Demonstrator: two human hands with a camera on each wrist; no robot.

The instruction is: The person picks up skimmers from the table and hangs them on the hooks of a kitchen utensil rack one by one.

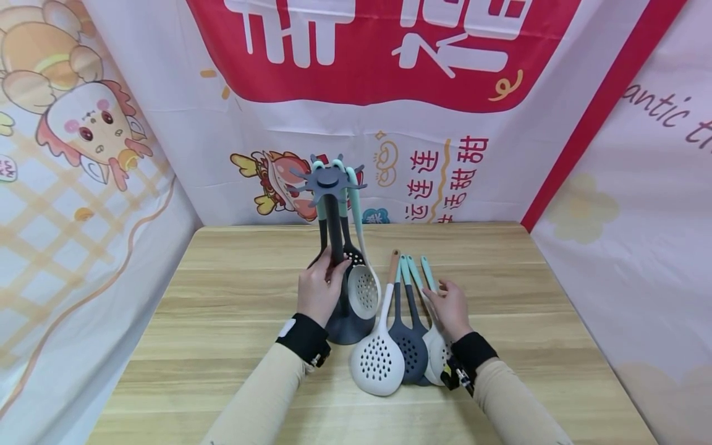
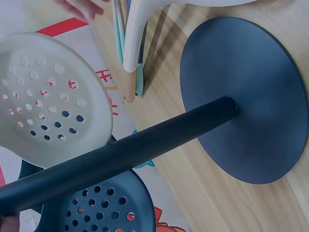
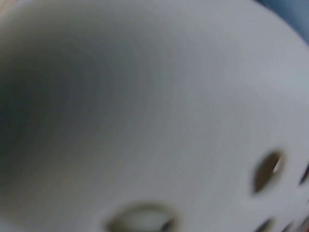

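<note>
My left hand (image 1: 321, 289) grips the dark post of a utensil stand (image 1: 342, 330), whose round base rests on the table. Mint-handled utensils hang from its pronged top, among them a white skimmer (image 1: 364, 292) and a dark slotted one (image 2: 108, 208). At the right, my right hand (image 1: 449, 307) pinches the mint handle of a white skimmer (image 1: 434, 356) in the row on the table. That skimmer's pale, holed head fills the right wrist view, hiding the fingers there. Left of it lie a dark skimmer (image 1: 410, 352) and a white skimmer with a wooden-coloured handle end (image 1: 378, 364).
The wooden table (image 1: 222, 346) reaches back to a printed cloth backdrop (image 1: 345, 123). More patterned cloth (image 1: 83, 204) hangs on the left side, and pale cloth (image 1: 623, 259) on the right.
</note>
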